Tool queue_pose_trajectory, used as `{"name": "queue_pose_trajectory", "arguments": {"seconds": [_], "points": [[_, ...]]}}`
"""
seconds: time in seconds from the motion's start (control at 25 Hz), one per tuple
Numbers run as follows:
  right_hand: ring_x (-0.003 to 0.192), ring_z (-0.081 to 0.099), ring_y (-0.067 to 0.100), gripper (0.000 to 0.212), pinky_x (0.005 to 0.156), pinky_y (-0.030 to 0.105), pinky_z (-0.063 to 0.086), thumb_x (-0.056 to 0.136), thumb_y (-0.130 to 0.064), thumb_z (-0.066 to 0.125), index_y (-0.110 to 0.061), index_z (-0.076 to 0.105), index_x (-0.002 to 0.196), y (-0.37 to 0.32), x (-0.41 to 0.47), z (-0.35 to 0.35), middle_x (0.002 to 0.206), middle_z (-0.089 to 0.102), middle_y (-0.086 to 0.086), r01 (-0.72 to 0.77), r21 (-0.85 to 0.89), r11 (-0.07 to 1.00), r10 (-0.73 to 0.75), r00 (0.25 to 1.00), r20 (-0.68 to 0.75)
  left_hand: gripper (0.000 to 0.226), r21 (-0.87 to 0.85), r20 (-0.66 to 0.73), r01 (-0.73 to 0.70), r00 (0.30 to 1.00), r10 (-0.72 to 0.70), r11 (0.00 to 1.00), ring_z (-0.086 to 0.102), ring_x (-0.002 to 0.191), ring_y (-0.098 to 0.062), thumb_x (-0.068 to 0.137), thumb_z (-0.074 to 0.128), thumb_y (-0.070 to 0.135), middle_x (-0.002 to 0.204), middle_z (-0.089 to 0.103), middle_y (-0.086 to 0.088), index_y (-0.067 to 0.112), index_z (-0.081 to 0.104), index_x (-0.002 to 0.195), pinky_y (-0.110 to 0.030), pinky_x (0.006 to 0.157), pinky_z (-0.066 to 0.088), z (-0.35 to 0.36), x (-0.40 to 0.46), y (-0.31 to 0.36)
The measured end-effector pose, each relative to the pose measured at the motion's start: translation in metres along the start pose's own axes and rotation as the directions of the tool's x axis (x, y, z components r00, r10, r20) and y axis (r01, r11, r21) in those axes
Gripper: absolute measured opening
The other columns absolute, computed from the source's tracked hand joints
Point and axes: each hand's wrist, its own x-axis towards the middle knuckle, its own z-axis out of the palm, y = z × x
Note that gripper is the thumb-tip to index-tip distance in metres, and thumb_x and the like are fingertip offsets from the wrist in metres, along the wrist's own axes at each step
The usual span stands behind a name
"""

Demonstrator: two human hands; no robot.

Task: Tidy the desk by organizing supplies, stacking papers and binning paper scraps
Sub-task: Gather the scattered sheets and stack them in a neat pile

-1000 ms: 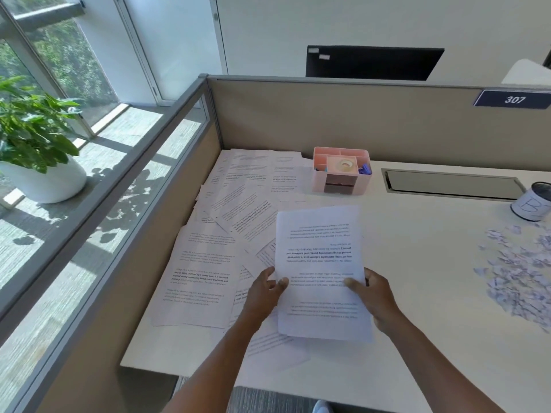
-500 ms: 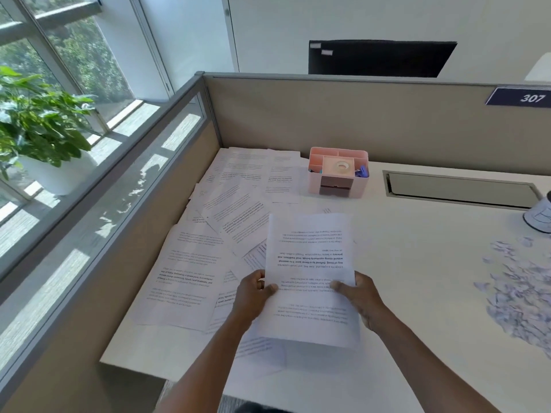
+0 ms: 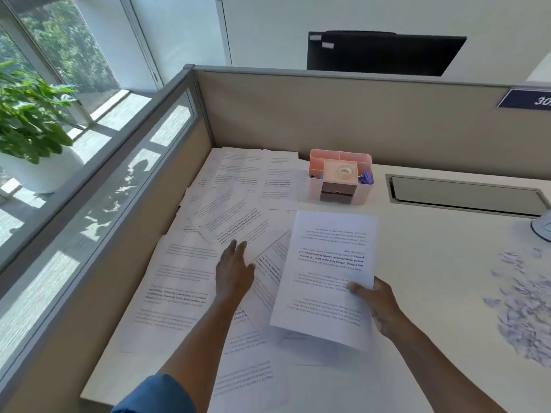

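Note:
My right hand grips a stack of printed sheets by its right edge, thumb on top, holding it above the white desk. My left hand is stretched out flat, fingers straight, over the loose printed pages spread across the desk's left side. A pile of torn paper scraps lies at the right. A pink desk organizer with a tape roll and blue clips stands at the back.
Beige cubicle partitions close the desk at the back and left. A metal cable tray cover is set into the desk behind. A white cup shows at the right edge. A potted plant stands outside the glass.
My left hand has let go of the stack and moved out left and forward over the loose pages. My right hand alone now holds the stack, which has shifted slightly right.

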Motion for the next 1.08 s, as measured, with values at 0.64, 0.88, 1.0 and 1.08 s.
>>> {"name": "queue_pose_trajectory", "arguments": {"seconds": [0.64, 0.88, 1.0, 1.08], "points": [[0.089, 0.073, 0.025, 0.022, 0.074, 0.034, 0.056, 0.084, -0.009, 0.074, -0.015, 0.071, 0.105, 0.006, 0.015, 0.001, 0.099, 0.077, 0.003, -0.054, -0.001, 0.999, 0.053, 0.992, -0.111, 0.051, 0.317, 0.121, -0.131, 0.988, 0.097, 0.939, 0.031, 0.146, -0.040, 0.105, 0.044, 0.027, 0.161, 0.034, -0.009, 0.015, 0.033, 0.154, -0.053, 0.119, 0.028, 0.017, 0.031, -0.021], [0.094, 0.071, 0.031, 0.024, 0.085, 0.042, 0.056, 0.085, -0.007, 0.073, -0.012, 0.070, 0.108, 0.009, 0.012, -0.004, 0.103, 0.076, 0.007, -0.064, -0.005, 0.998, 0.063, 0.989, -0.134, 0.036, 0.018, -0.103, -0.079, 0.991, 0.080, 0.997, 0.056, 0.120, -0.029, 0.098, 0.060, 0.032, 0.125, 0.065, -0.010, 0.014, 0.060, 0.129, -0.044, 0.103, 0.043, 0.010, 0.018, -0.018], [0.094, 0.071, 0.032, 0.022, 0.083, 0.042, 0.057, 0.085, -0.007, 0.072, -0.012, 0.070, 0.107, 0.006, 0.012, -0.006, 0.102, 0.075, 0.008, -0.065, -0.001, 0.998, 0.064, 0.988, -0.143, 0.058, 0.075, -0.072, 0.089, 0.994, -0.083, 0.993, 0.047, 0.126, -0.032, 0.094, 0.064, 0.041, 0.136, 0.053, -0.012, 0.011, 0.046, 0.140, -0.047, 0.105, 0.037, 0.007, 0.018, -0.009], [0.093, 0.071, 0.032, 0.021, 0.083, 0.042, 0.056, 0.086, -0.007, 0.072, -0.011, 0.070, 0.107, 0.006, 0.011, -0.006, 0.102, 0.075, 0.008, -0.066, 0.004, 0.998, 0.066, 0.986, -0.154, 0.081, 0.125, -0.012, 0.189, 0.982, -0.189, 0.974, 0.042, 0.130, -0.037, 0.089, 0.069, 0.046, 0.144, 0.042, -0.017, 0.008, 0.030, 0.149, -0.049, 0.107, 0.036, 0.005, 0.022, 0.001]]}}
